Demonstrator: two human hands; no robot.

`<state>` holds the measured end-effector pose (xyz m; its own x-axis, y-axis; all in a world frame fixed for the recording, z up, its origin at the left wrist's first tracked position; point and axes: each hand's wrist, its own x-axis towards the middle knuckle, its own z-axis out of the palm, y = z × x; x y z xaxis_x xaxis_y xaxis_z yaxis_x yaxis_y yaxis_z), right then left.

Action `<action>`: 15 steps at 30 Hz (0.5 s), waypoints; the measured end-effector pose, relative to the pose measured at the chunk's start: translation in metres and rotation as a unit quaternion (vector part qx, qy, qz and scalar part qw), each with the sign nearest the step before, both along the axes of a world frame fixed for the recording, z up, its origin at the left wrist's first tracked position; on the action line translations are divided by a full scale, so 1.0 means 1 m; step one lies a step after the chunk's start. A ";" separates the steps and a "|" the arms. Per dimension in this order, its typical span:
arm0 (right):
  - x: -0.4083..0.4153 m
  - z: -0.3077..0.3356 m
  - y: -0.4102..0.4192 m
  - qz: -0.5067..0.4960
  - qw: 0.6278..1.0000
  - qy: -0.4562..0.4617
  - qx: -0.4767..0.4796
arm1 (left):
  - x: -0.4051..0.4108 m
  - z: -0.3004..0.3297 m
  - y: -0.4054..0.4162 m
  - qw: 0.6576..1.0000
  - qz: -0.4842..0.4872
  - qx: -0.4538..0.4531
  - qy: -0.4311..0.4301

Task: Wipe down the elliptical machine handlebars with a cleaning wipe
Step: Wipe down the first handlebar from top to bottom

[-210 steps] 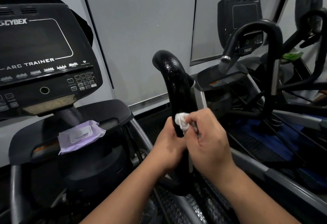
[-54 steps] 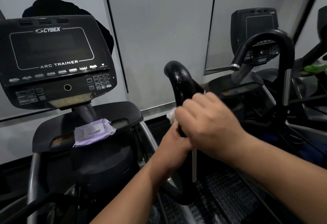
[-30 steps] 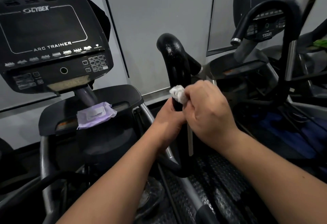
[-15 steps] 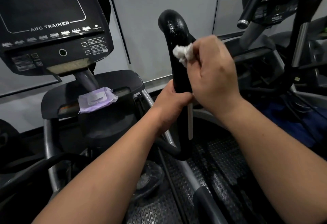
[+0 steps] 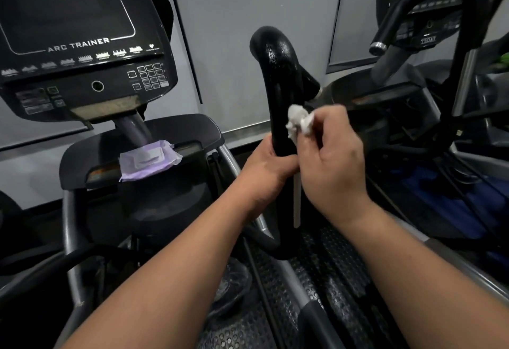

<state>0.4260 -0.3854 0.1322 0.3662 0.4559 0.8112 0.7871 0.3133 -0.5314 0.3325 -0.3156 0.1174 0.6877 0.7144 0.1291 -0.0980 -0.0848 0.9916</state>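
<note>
- Handlebar (image 5: 278,78): upright black grip, glossy and wet-looking near its curved top.
- Wipe (image 5: 298,123): bunched in our right hand (image 5: 330,161), now lower than half a second ago; downstroke along the shaft under way.
- Left hand (image 5: 268,167) wraps the bar below, steadying.
- Wipes pack (image 5: 148,160) on the console ledge.

handlebar (image 5: 278,78) glossy black with pebbled sheen near its bend; wipe (image 5: 298,123) crumpled white-grey; console (image 5: 82,37) black, white lettering and white outline round the dark screen, grey keypad buttons at its right edge; wipes pack (image 5: 150,160) pale lilac with white flap, on the black tray (image 5: 192,131) at its front edge; wall panels (image 5: 248,32) flat grey with dark seams; footplates (image 5: 330,280) black with raised dot pattern; blue patch (image 5: 429,183) under the neighbouring black machine; small green bit (image 5: 505,58) at far right edge
</note>
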 end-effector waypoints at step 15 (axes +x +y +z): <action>0.011 0.029 0.024 0.045 0.989 0.143 0.019 | 0.005 0.000 0.002 1.000 0.019 -0.009 -0.016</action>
<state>0.4372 -0.3618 0.1614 0.5418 0.4689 0.6975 0.5742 0.3995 -0.7146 0.3374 -0.3139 0.1171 0.6563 0.7418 0.1377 -0.1266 -0.0717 0.9894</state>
